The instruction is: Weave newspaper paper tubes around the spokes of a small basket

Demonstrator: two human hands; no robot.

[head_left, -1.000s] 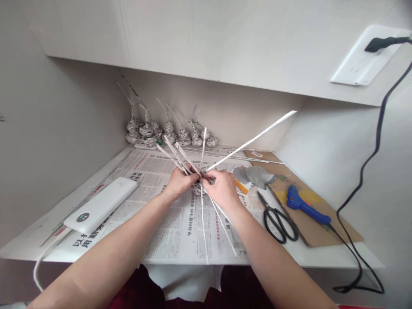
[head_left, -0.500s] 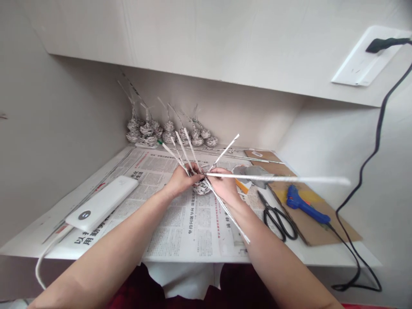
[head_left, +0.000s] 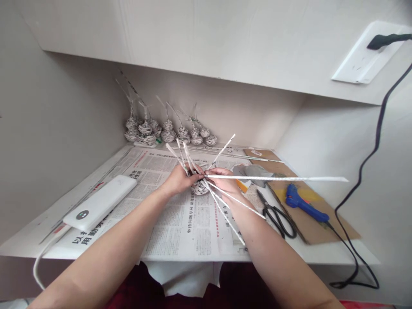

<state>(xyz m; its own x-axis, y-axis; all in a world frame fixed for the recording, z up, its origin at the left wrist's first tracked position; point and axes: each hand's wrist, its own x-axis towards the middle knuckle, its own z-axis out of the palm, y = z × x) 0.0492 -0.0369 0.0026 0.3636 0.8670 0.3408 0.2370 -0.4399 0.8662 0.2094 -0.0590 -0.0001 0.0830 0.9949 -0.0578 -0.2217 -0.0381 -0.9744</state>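
A small round body woven from rolled newspaper [head_left: 200, 188] is between my hands, above the newspaper sheets. Loose rolled paper strips fan out from its top: several point up and away, two slant down over my right wrist, and one long paper strip [head_left: 277, 178] stretches far to the right. My left hand [head_left: 183, 178] is closed around the left side of the weave, thumb at its top. My right hand [head_left: 222, 178] pinches at the top right, where the strips cross. Its fingertips are partly hidden by the strips.
Several woven paper gourds [head_left: 168, 131] stand along the back wall. A white power bank [head_left: 101, 201] with a cable lies left. To the right are black scissors [head_left: 277, 216] and a blue glue gun [head_left: 305, 204] on cardboard [head_left: 337, 229]; a black cord [head_left: 378, 137] hangs down.
A second strip now slants down to the right over my right wrist. Fewer strips stand spread at the upper left. Both hands stay at nearly the same place on the weave.
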